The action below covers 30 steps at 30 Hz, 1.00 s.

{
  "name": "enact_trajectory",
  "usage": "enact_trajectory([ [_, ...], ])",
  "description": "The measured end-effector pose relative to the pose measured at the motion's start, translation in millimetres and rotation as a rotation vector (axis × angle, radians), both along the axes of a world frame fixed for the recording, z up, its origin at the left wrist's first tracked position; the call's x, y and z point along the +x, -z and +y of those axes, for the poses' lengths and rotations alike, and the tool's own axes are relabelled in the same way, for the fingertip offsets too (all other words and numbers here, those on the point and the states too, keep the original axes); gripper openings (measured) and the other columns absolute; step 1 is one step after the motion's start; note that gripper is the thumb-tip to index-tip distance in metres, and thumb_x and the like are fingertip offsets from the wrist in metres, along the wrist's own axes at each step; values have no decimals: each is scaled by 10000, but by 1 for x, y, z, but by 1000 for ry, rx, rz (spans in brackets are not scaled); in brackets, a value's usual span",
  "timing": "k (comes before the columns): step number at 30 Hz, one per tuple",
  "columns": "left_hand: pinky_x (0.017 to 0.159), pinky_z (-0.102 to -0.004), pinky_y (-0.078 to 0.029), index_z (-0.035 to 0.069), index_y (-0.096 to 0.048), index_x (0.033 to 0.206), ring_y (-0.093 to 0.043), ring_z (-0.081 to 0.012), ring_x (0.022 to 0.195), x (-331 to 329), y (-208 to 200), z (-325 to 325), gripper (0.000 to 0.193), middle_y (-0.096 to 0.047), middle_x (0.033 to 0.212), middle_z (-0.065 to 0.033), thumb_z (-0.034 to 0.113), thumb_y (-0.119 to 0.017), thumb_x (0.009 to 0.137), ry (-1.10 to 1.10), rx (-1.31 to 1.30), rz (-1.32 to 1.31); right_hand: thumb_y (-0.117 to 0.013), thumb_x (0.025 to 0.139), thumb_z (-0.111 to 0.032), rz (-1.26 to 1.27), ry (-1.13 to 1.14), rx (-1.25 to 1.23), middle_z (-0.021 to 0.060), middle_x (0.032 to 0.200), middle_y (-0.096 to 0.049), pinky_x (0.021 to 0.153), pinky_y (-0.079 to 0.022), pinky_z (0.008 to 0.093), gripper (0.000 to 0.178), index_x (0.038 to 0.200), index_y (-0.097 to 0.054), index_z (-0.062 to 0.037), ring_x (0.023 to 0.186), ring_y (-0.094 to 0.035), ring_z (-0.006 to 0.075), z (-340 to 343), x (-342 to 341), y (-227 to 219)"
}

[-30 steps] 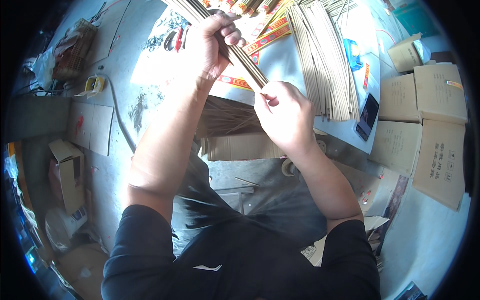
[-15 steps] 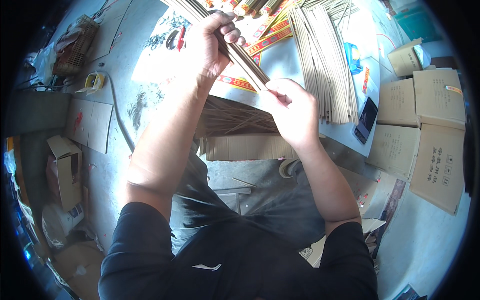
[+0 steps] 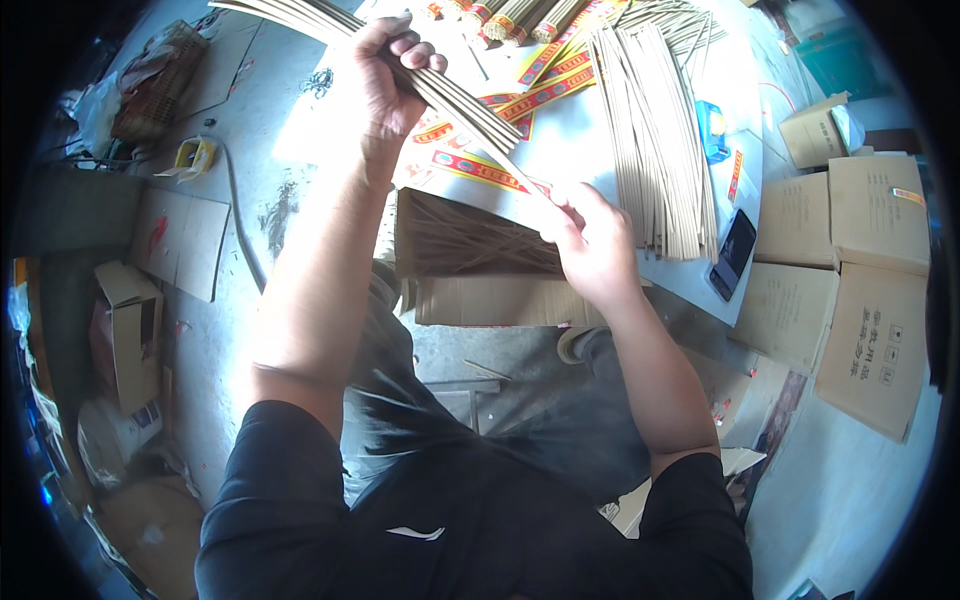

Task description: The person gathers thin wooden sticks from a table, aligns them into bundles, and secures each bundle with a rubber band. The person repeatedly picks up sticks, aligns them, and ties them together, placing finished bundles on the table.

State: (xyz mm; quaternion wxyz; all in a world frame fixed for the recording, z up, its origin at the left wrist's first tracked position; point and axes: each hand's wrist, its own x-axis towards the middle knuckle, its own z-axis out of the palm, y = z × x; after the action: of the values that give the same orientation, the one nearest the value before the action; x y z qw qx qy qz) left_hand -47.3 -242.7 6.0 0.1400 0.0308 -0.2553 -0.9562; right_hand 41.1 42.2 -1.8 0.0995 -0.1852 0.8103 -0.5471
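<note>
My left hand (image 3: 388, 75) is closed around a slanting bundle of thin tan incense sticks (image 3: 462, 106), raised over the near edge of the white table (image 3: 580, 135). My right hand (image 3: 598, 240) pinches the lower end of a single incense stick (image 3: 518, 176), which sticks out well past the others in the bundle. Right of the bundle lies a broad pile of loose incense sticks (image 3: 655, 150). Below my hands, a cardboard box (image 3: 490, 300) holds more scattered sticks. Red and yellow paper strips (image 3: 555, 90) lie across the table.
Several banded stick bundles (image 3: 515, 22) are at the table's far side. A blue object (image 3: 712, 132) and a dark phone (image 3: 735, 252) lie by its right edge. Cardboard cartons (image 3: 880, 215) are stacked at right. A yellow container (image 3: 190, 158) and wicker basket (image 3: 165, 85) stand at left.
My left hand has moved up and left with the bundle. My right hand has gone slightly right and down, drawing one stick partly out of it.
</note>
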Motion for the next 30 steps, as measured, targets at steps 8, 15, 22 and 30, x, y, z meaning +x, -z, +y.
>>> enact_trajectory([
  [8, 683, -355, -471, 109, -455, 709, -454, -117, 576, 38, -34, -62, 270, -418, 645, 12, 105, -636, 908, -108, -109, -19, -615, 996, -90, -329, -104, 109, 73, 821, -684, 689, -564, 280, 87, 1004, -607, -4, 748, -692, 118, 46, 32, 1],
  [15, 704, -334, -439, 108, -459, 690, -456, -107, 580, 63, -32, -120, 279, -421, 630, 33, 31, -620, 905, -143, -6, 54, -573, 1007, -47, -712, -192, 139, 68, 889, -697, 706, -553, 265, 58, 992, -598, 2, 800, -687, 116, 120, 41, 50],
  [22, 682, -338, -451, 125, -431, 653, -444, -113, 548, 53, -34, -95, 316, -414, 601, 22, 102, -621, 905, 38, 50, 8, -575, 1022, -108, -851, -25, 247, 44, 898, -679, 663, -524, 268, 98, 1015, -612, -17, 739, -646, 114, 185, 30, 90],
  [30, 647, -297, -484, 92, -505, 815, -462, -60, 557, 36, -20, -20, 154, -428, 627, 61, 68, -547, 962, 479, 26, 21, -633, 1017, -277, -723, -279, 707, 46, 696, -644, 567, -505, 302, 322, 903, -671, 23, 579, -601, 117, 132, 33, 22],
])
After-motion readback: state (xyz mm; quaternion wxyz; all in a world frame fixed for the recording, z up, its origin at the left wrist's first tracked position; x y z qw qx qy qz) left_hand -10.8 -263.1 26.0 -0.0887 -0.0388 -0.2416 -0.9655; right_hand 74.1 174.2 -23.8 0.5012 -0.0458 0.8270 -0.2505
